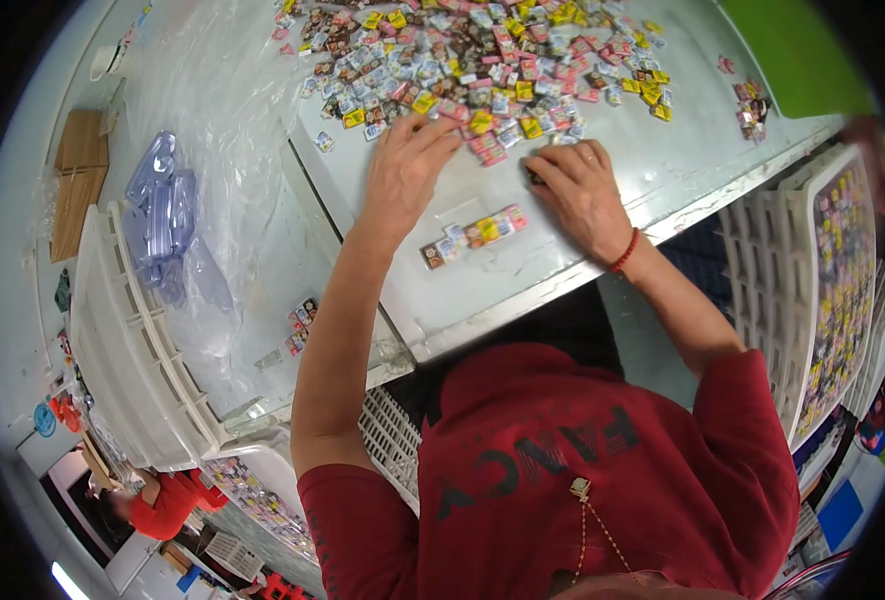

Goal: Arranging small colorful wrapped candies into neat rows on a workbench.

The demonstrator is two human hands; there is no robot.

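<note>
A big heap of small printed packets in white, pink, yellow and brown covers the far part of the pale table. My left hand is at the heap's near edge, its fingers bent down against the packets; what they grip is hidden. Just right of the heap's near tip, my right hand has its fingers closed on a small dark packet, mostly covered by them. Between my forearms lies a short straight row of packets, set side by side in mixed colours.
Clear plastic trays and crumpled plastic film lie to the left, beside a white crate. Loose packets sit near the left table's edge, others at far right. Stacked crates of packets stand right; a person in red is lower left.
</note>
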